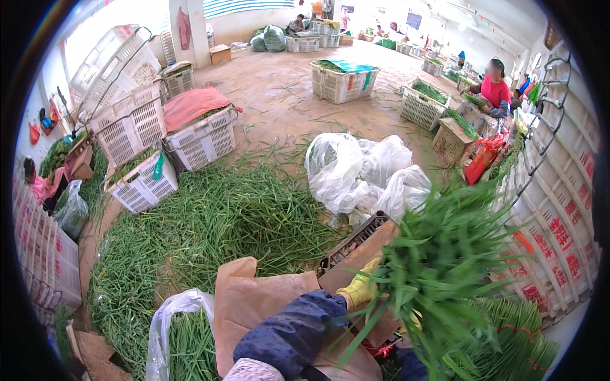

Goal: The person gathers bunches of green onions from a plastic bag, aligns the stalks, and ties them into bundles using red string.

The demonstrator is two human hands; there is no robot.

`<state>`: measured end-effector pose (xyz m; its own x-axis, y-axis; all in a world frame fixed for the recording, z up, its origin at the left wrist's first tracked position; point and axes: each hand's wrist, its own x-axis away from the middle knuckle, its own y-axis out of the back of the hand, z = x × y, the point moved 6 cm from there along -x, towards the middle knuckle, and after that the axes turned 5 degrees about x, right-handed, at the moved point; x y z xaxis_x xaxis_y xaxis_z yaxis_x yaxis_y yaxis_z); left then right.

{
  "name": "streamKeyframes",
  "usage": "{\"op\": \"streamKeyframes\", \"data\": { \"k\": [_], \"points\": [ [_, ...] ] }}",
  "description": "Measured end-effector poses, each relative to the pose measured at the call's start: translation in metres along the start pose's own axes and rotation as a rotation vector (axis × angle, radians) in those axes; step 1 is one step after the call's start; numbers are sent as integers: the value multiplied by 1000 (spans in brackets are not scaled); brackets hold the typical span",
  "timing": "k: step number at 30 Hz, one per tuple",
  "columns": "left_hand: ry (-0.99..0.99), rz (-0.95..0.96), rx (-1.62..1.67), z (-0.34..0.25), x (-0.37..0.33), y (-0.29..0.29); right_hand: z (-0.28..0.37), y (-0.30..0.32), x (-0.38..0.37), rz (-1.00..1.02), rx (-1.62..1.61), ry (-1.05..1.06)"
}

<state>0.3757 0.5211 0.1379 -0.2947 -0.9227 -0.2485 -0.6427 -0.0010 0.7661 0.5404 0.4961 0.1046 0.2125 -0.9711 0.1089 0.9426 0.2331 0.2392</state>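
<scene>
A large bunch of long green leafy stalks [445, 254], looking like chives, fans out on the right and is smeared by motion. My left hand [362, 286], in a yellow glove and below a dark blue sleeve, closes on its left side; leaves cover the fingertips. Only a bit of my yellow-gloved right hand [412, 322] shows beneath the leaves, its fingers hidden. Behind my left hand stands a brown board [359, 251] beside a dark crate [356, 238]. Tied green bundles [508, 343] with red bands lie at the lower right.
Loose green stalks [241, 209] cover the floor ahead and to the left. White plastic bags [362, 168] lie beyond the board. White crates [203, 136] stand at the left, and a tall white crate [559, 209] rises close at the right. A person [492, 89] sits farther off.
</scene>
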Motion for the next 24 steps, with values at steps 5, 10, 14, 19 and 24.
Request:
{"op": "streamKeyframes", "data": {
  "k": [5,10,14,19,24],
  "points": [
    [-55,-128,51,15,13,-5,-26,-16,-19,-29,664,441],
    [-18,-285,369,-3,-4,46,-13,-20,-16,-60,700,460],
    [-144,309,204,-51,-34,101,32,-63,31,31,-392,-150],
    [-157,260,-599,-36,-23,58,-25,-88,37,41,-672,-253],
    [-265,74,-613,-4,38,-22,7,-75,47,-132,-292,-173]
  ]
}}
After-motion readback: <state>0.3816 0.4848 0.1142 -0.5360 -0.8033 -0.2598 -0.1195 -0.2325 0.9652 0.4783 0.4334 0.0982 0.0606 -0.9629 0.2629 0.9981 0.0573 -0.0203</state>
